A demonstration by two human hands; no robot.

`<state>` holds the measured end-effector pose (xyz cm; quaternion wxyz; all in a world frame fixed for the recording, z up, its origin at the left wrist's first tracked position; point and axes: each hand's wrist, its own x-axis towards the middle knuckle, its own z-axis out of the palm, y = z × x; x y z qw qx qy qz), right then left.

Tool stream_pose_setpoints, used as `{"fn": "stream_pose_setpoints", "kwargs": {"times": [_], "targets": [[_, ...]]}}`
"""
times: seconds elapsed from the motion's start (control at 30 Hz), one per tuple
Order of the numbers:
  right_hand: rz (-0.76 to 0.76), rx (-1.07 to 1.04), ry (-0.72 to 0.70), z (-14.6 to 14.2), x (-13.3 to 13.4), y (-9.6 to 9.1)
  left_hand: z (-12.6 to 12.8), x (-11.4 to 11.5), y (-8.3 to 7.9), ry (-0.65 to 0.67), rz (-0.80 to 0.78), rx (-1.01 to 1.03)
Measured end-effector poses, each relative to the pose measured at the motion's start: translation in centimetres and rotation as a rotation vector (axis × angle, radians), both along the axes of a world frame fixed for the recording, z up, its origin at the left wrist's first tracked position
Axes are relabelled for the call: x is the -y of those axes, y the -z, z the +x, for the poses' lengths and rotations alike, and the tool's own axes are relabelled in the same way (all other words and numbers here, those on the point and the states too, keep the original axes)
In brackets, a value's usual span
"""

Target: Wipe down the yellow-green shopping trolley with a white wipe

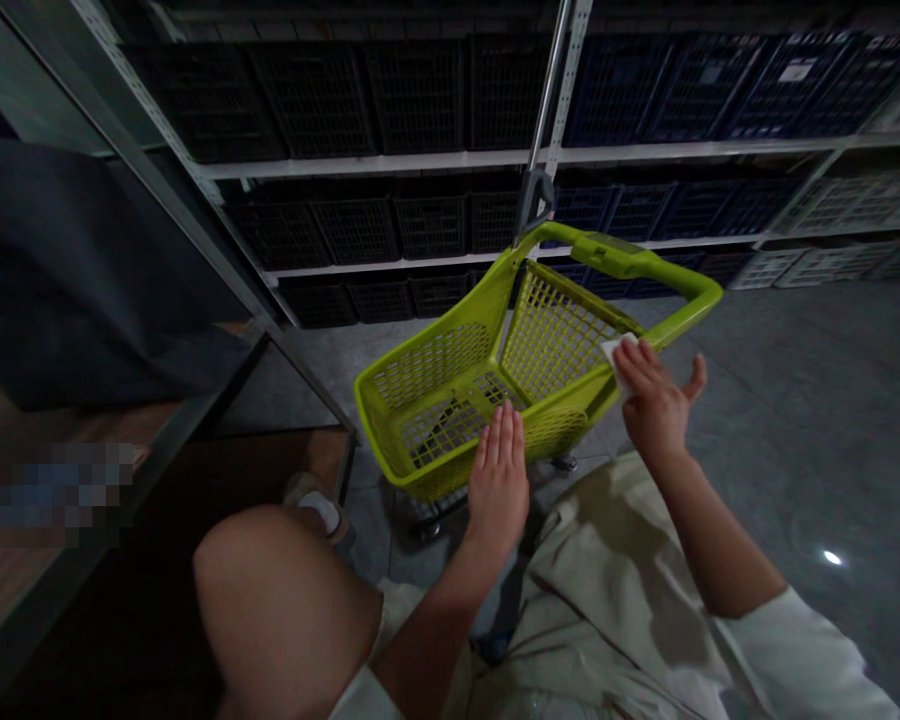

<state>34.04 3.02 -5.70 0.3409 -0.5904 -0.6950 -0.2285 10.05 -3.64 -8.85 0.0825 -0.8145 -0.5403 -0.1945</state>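
The right hand (pixel 658 405) is pinching a white cloth (pixel 616 358) against the rim of a lime-green wheeled shopping basket (pixel 439 360) at twelve o'clock, while the open left hand (pixel 499 480) is lying flat against its near edge.

The person wears a loose cream garment (pixel 607 570) crossed by dark seams, with white sleeves (pixel 795 660) ending near the elbows. The left hand (pixel 499 490) and right hand (pixel 660 410) are bare, as is one knee (pixel 270 610); a pale shoe (pixel 315 505) shows beyond it.
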Motion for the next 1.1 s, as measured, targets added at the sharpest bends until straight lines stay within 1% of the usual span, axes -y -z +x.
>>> {"fn": "stream_pose_setpoints", "kwargs": {"times": [0.03,0.1,0.2,0.23,0.27,0.3,0.33,0.37,0.4,0.47,0.5,0.53,0.57,0.6,0.63,0.7,0.77,0.8,0.83,0.87,0.9,0.93,0.97,1.03,1.07,1.1], "targets": [[0.006,-0.030,0.024,-0.4,0.0,0.2,0.0,0.0,0.0,0.001,0.002,0.007],[-0.037,-0.047,-0.009,-3.1,1.0,1.0,0.1,0.0,0.1,0.004,0.005,0.016],[-0.164,0.008,-0.197,-8.6,3.7,2.4,0.0,0.0,0.1,0.003,0.004,0.010],[-0.197,0.033,-0.263,-9.8,4.3,2.7,-0.1,0.0,0.1,0.003,0.003,0.006],[-0.220,0.061,-0.319,-10.4,4.7,2.8,-0.2,-0.1,0.1,0.003,0.001,0.001],[-0.233,0.091,-0.359,-10.2,4.8,2.7,-0.2,-0.1,0.1,0.002,0.001,-0.002],[-0.234,0.120,-0.375,-9.3,4.5,2.4,-0.3,-0.1,0.0,0.001,0.000,-0.004],[-0.219,0.141,-0.365,-7.8,3.9,2.1,-0.4,-0.1,0.0,0.000,-0.001,-0.006],[-0.192,0.149,-0.326,-6.0,3.0,1.6,-0.4,-0.1,0.0,-0.001,-0.001,-0.009],[-0.103,0.106,-0.180,-2.2,1.2,0.7,-0.4,-0.1,-0.1,-0.005,0.001,-0.016],[-0.053,0.063,-0.099,-0.8,0.4,0.4,-0.3,0.0,-0.1,-0.008,0.002,-0.017],[-0.013,0.019,-0.032,0.0,0.0,0.2,-0.2,0.0,-0.1,-0.011,0.003,-0.014],[0.008,-0.016,0.011,0.0,-0.2,0.2,-0.1,0.0,-0.1,-0.013,0.004,-0.006],[0.008,-0.037,0.024,-0.7,0.0,0.4,0.0,0.0,0.0,-0.014,0.005,0.005],[-0.014,-0.039,0.005,-2.1,0.5,0.8,0.0,0.0,0.0,-0.013,0.005,0.016],[-0.096,-0.001,-0.108,-5.8,2.2,1.6,0.1,0.0,0.1,-0.009,0.003,0.027],[-0.182,0.055,-0.263,-9.1,3.9,2.3,0.0,0.0,0.1,-0.010,0.000,0.023],[-0.208,0.086,-0.331,-9.9,4.4,2.4,-0.1,0.0,0.1,-0.013,-0.004,0.017],[-0.224,0.118,-0.384,-9.9,4.5,2.3,-0.2,0.0,0.0,-0.014,-0.008,0.009],[-0.231,0.148,-0.413,-9.3,4.3,2.0,-0.3,0.0,0.0,-0.015,-0.011,0.002],[-0.223,0.170,-0.413,-7.9,3.7,1.6,-0.4,0.0,0.0,-0.015,-0.013,-0.005],[-0.202,0.178,-0.383,-6.2,2.9,1.2,-0.4,0.0,-0.1,-0.014,-0.013,-0.010],[-0.167,0.164,-0.319,-4.2,2.0,0.7,-0.5,0.0,-0.1,-0.013,-0.011,-0.012],[-0.061,0.076,-0.136,-1.0,0.4,0.0,-0.5,0.0,-0.2,-0.016,-0.004,-0.015],[-0.018,0.028,-0.059,-0.2,0.0,-0.2,-0.4,0.0,-0.2,-0.018,-0.001,-0.016],[0.003,-0.009,-0.009,-0.2,-0.1,-0.1,-0.4,0.0,-0.2,-0.019,0.001,-0.016]]}}
